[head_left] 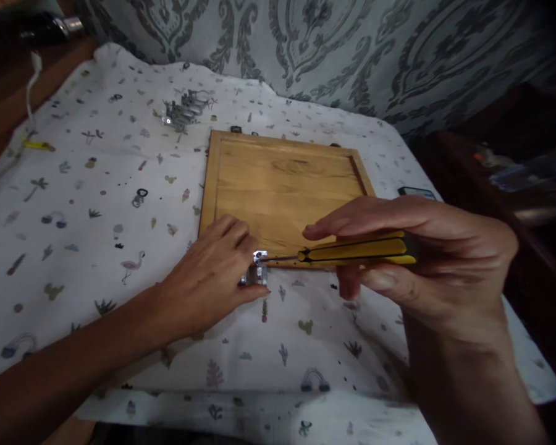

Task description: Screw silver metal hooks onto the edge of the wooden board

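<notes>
Here's the right hand (449,259), closed around a yellow-and-black screwdriver (361,250), fingers along the top and thumb underneath, just off the wooden panel's near right part. The shaft runs left along the panel's near edge, and its tip is right at the metal hinge (259,276)! And the left hand (213,262), in at the panel's near left corner, has that hinge between its bent fingers and its thumb, the fingers over the panel's edge, the thumb low on the hinge's near side.

Out to the wooden panel (282,185) itself, lying flat, its raised frame around a grained centre. Just beyond its far edge, small dark pieces (236,129) poke out. Past its far left corner, there's a cluster of metal hinges (184,111), bunched together. Well left of the panel, a small yellow item (37,145) beside a white cord (31,93); near its right side, a dark flat object (417,193). A printed cloth (88,241) spreads beneath the panel, and beyond it all, a patterned wall (315,37).
</notes>
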Motion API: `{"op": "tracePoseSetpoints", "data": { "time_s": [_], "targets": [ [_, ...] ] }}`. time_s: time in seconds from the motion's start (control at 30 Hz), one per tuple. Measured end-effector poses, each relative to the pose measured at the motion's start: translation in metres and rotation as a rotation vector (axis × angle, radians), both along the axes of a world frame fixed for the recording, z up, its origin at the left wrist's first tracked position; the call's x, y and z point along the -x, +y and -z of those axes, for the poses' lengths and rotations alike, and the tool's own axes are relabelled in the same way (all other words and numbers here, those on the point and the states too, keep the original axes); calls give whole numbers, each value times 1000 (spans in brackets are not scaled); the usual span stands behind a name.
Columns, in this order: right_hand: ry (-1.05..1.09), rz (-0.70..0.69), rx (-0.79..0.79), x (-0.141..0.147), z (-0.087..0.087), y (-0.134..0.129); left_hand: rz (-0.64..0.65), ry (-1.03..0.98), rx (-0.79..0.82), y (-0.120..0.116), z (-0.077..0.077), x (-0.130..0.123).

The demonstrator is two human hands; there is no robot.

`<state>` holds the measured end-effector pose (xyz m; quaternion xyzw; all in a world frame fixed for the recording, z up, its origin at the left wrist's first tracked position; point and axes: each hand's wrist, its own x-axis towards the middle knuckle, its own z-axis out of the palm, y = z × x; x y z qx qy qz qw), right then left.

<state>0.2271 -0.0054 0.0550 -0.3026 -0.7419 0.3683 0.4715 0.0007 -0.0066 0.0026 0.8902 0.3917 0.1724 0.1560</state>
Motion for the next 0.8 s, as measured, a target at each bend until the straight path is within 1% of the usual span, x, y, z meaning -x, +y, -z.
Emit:
{"op": "tracePoseSetpoints", "data": {
  "time_s": [0.13,0.2,0.3,0.4,0.63,0.8],
  "targets": [
    [64,-96,26,0,1,2,8,8,-33,0,1,0],
    [92,-109,60,0,3,2,7,22,-36,1,0,-1],
    [110,-37,70,3,6,-1,4,21,-33,1,-1,-1],
    [118,36,20,7,7,-3,9,21,-22,1,-1,-1],
    [23,103,-199,9,9,-2,1,8,-23,1,2,0],
    [-24,135,-241,17,8,-3,12,16,-34,1,2,1]
  ]
}}
